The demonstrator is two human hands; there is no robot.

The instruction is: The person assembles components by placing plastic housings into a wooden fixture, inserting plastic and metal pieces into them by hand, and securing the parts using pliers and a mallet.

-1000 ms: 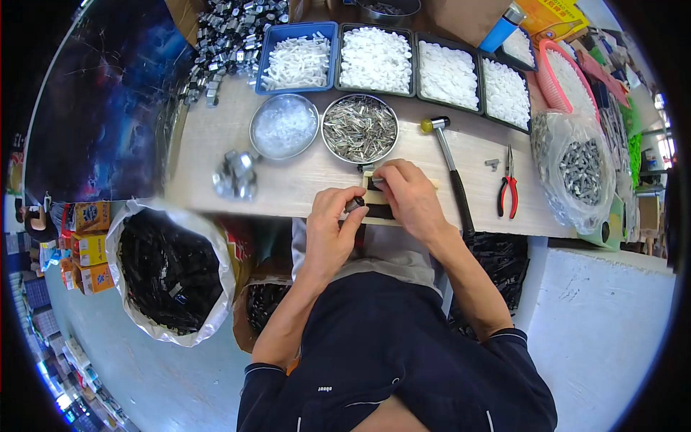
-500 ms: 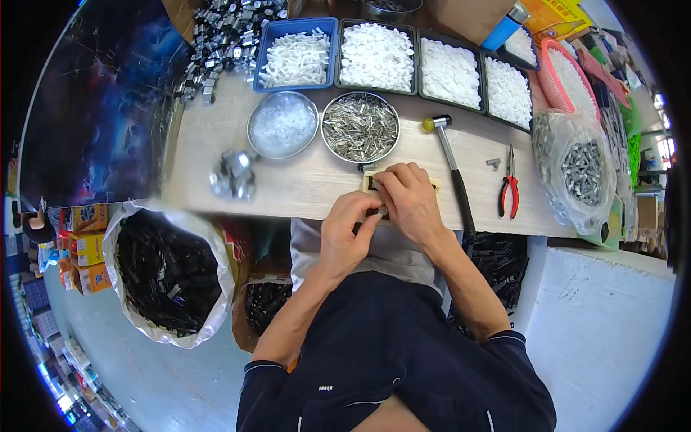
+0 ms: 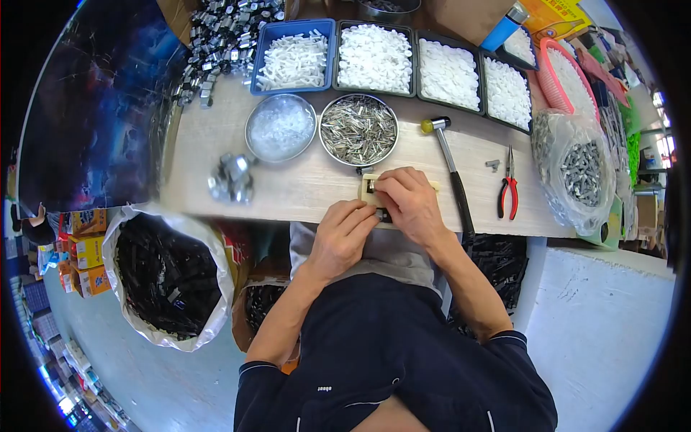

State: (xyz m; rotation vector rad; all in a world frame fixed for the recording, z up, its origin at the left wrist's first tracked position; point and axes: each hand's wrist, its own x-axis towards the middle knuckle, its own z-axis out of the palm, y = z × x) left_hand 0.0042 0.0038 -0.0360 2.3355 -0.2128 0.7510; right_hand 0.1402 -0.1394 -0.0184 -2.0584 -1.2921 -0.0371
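At the front edge of the table lies a cream-coloured block (image 3: pixel 365 189) with a dark slot in it. My right hand (image 3: pixel 412 205) is over the block, thumb and fingers pinched at the slot; whatever is in them is hidden. Just to the left, my left hand (image 3: pixel 343 235) has its fingers pressed together against a small dark part with a silvery end (image 3: pixel 382 214). A small dark piece (image 3: pixel 365 171) lies behind the block. Beyond it stands a round metal dish of thin metal pins (image 3: pixel 359 98).
Another round dish (image 3: pixel 249 137) holds clear pieces. Trays (image 3: pixel 415 65) of white parts line the back. To the right lie a hammer (image 3: pixel 461 194), pliers (image 3: pixel 510 189) and a bag of grey parts (image 3: pixel 545 189). A white sack (image 3: pixel 224 268) of black parts stands left below the table.
My left hand has shifted slightly down and left, turning so its back shows more. My right fingers have moved a little down at the slot, baring more of the block.
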